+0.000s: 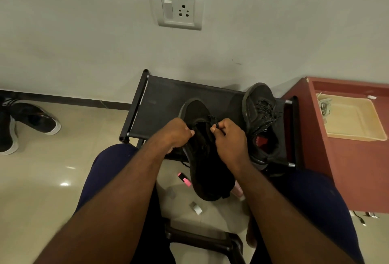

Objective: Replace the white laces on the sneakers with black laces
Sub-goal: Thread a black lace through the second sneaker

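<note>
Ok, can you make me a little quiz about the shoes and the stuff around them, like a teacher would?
1. True or false: the spare shoe lies on the black rack.
2. What colour is the marker on the floor? A pink, B green, C blue.
3. Fill the gap: the right hand pinches a black ____ over the shoe in front.
Key: 1 true; 2 A; 3 lace.
</note>
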The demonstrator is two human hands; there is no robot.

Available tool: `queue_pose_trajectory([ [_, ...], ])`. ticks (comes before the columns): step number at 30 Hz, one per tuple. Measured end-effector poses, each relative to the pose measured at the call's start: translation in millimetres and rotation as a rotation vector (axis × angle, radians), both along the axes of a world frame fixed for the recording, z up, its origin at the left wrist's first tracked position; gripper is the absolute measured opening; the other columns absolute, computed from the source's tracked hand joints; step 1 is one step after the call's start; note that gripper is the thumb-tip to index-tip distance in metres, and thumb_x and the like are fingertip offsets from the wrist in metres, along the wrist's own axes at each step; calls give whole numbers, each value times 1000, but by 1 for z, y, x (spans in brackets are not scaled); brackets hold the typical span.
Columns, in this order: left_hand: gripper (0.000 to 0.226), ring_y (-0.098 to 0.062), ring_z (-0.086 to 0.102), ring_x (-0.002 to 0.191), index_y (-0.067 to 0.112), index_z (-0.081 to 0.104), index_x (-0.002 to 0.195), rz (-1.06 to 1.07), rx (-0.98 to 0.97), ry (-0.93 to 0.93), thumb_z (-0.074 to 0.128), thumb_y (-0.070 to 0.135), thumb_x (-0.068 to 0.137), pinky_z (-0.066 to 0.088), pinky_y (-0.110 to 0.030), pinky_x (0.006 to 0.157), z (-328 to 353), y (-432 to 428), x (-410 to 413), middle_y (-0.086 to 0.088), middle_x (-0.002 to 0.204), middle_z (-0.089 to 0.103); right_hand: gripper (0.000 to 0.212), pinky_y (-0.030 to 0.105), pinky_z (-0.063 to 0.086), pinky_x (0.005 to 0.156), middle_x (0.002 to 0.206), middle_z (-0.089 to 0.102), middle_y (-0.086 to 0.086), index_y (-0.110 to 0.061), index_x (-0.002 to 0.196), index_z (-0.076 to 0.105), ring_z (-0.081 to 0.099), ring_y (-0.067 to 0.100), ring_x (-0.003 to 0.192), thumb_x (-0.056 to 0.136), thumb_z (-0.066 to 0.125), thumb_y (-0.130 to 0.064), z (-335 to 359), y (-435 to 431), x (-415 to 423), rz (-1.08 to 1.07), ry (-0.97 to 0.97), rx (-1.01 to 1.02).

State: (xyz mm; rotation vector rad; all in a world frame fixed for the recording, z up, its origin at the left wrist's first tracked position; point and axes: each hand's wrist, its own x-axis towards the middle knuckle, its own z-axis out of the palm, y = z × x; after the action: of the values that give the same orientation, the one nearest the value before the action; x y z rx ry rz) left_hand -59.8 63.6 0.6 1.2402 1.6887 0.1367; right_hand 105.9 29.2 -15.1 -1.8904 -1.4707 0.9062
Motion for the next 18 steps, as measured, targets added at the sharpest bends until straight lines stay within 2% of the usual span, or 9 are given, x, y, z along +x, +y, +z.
queue_pose_trajectory([
  [2, 26, -15, 56, 76, 12, 59, 75, 132, 55, -140, 55, 18, 100, 43, -27, 66, -2, -2, 3, -3, 74, 58, 13, 38, 55, 71, 84, 68, -5, -17, 85, 60, 64, 11, 77, 97, 63, -20, -2, 2, 2, -63, 51, -7],
  [4, 23, -11, 54, 73, 13, 59, 79, 204, 128, -171, 54, 19, 101, 40, -24, 60, -5, -1, 6, -1, 78, 58, 14, 43, 58, 72, 83, 69, -3, -20, 83, 59, 67, 14, 77, 97, 63, -19, -3, 4, 4, -135, 114, -10],
  [6, 19, -13, 56, 74, 10, 61, 85, 215, 191, -148, 55, 21, 100, 41, -24, 60, -10, 1, 9, -3, 80, 59, 18, 42, 57, 67, 81, 69, -3, -22, 80, 57, 66, 16, 73, 97, 62, -17, -4, 4, 3, -149, 143, -23],
  [8, 19, -14, 57, 74, 9, 61, 88, 210, 220, -125, 54, 22, 100, 42, -26, 60, -16, 2, 12, -4, 81, 60, 20, 36, 50, 59, 75, 64, -5, -21, 80, 55, 59, 13, 64, 98, 62, -17, -6, 4, 2, -104, 113, -44],
  [10, 19, -12, 55, 71, 12, 59, 86, 217, 228, -105, 53, 22, 101, 39, -25, 57, -21, 2, 15, -1, 78, 58, 19, 35, 43, 58, 72, 58, -4, -17, 81, 53, 51, 10, 61, 98, 62, -17, -5, 5, 2, -40, 76, -70],
  [12, 21, -10, 52, 66, 12, 58, 83, 264, 235, -129, 52, 22, 102, 36, -22, 54, -22, 1, 15, 1, 74, 56, 18, 37, 45, 62, 74, 59, 3, -16, 82, 53, 52, 13, 64, 98, 62, -16, -2, 8, 4, -7, 112, -97],
  [15, 33, -13, 51, 65, 11, 55, 74, 383, 204, -219, 51, 27, 102, 40, -24, 57, -21, 1, 16, 0, 68, 53, 10, 41, 55, 83, 95, 68, 15, -14, 89, 60, 66, 26, 87, 99, 60, -13, 7, 12, 9, -29, 302, -163],
  [16, 35, -15, 53, 68, 10, 57, 75, 450, 178, -275, 51, 31, 103, 45, -27, 61, -19, 2, 17, -3, 70, 55, 8, 44, 55, 92, 104, 68, 18, -14, 92, 61, 67, 29, 100, 100, 58, -14, 11, 14, 10, -55, 397, -191],
  [18, 39, -19, 59, 74, 5, 64, 85, 637, 97, -439, 48, 35, 103, 52, -35, 76, -10, 7, 19, -7, 79, 62, 8, 45, 51, 100, 120, 65, 21, -14, 96, 60, 63, 33, 114, 102, 55, -14, 22, 20, 10, -139, 630, -244],
])
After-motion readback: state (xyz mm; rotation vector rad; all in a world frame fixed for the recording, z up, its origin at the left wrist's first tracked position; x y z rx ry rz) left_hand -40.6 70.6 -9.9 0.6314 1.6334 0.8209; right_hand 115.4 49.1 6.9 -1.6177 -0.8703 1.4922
